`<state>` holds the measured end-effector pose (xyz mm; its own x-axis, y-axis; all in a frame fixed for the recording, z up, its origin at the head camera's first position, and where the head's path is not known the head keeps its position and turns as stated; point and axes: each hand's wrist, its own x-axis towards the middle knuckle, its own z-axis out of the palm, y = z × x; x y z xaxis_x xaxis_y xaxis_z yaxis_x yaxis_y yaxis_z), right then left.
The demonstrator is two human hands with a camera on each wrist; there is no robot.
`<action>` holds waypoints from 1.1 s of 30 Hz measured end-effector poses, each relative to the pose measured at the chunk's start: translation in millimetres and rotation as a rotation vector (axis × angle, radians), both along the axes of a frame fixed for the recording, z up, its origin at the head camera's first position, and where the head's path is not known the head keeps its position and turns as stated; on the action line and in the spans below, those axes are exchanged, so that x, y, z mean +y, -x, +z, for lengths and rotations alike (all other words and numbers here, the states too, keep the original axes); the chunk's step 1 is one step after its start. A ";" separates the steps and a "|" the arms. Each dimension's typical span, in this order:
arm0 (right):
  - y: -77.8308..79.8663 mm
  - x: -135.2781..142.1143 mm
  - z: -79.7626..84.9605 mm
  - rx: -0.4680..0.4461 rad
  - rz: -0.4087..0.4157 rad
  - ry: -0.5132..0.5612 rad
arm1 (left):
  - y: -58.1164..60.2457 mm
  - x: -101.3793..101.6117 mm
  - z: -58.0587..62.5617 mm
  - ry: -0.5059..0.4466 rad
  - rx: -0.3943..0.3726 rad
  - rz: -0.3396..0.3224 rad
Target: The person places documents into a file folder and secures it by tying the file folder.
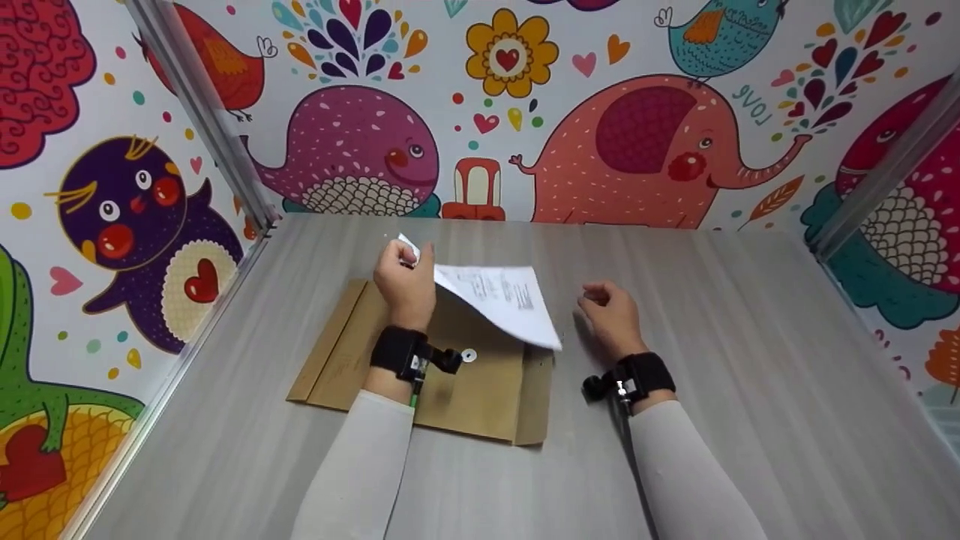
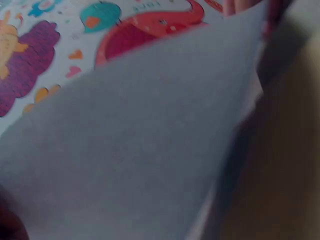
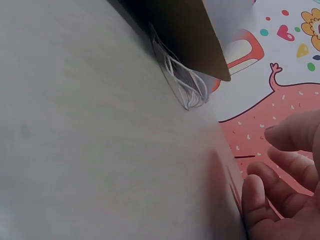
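Note:
My left hand [image 1: 405,289] pinches the left end of a white printed sheet of paper [image 1: 499,296], lifted at a slant above a brown kraft envelope [image 1: 480,397]. The paper's blank side [image 2: 125,125] fills much of the left wrist view. On the table lies the envelope, its side flap turned out to the right and a white round button [image 1: 469,355] on its face. My right hand [image 1: 615,319] is right of the paper, apart from it and holding nothing, with fingers loosely bent. Loops of white string [image 3: 187,87] hang by the envelope's edge in the right wrist view.
The grey wood-grain table [image 1: 750,375] extends around the envelope. Cartoon-printed walls [image 1: 495,135] enclose its back and both sides, with metal posts [image 1: 217,127] at the corners. Each wrist wears a black strap with a small camera, and cables run along the sleeves.

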<state>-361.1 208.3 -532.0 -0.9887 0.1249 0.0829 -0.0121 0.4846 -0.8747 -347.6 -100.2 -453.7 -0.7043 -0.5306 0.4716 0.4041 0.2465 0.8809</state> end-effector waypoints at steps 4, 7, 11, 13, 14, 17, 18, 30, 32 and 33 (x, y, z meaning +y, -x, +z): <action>-2.5 0.7 5.8 -0.014 0.008 0.100 | -13.4 8.2 20.4 -0.143 0.020 -0.222; -5.6 3.3 16.7 0.004 0.019 0.145 | -24.9 13.6 34.1 -0.280 -0.018 -0.495; -14.6 4.0 44.7 0.083 0.038 0.141 | -41.3 19.6 46.3 -0.385 -0.103 -0.838; -22.9 3.0 63.8 0.153 0.082 0.125 | -48.0 23.2 49.4 -0.377 -0.133 -0.958; -27.4 2.4 73.6 0.198 0.115 0.120 | -51.0 25.2 50.7 -0.366 -0.137 -1.005; -41.4 -0.7 101.0 0.371 0.254 0.090 | -58.7 31.6 53.9 -0.353 -0.142 -1.136; -45.3 -2.0 108.2 0.435 0.307 0.079 | -61.4 34.0 55.4 -0.350 -0.146 -1.179; -68.8 -21.1 130.8 0.687 0.651 -0.190 | -83.8 51.2 66.2 -0.183 -0.213 -1.509; -71.1 -21.5 130.6 0.644 0.673 -0.198 | -82.4 48.0 67.5 -0.152 -0.227 -1.474; -72.0 -21.8 130.4 0.626 0.680 -0.192 | -81.2 46.2 67.8 -0.132 -0.236 -1.452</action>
<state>-289.1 186.5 -401.6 -0.6133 -0.5333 0.5827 -0.7856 0.3358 -0.5196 -266.5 -54.1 -385.9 -0.6962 0.6617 0.2784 0.0685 -0.3248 0.9433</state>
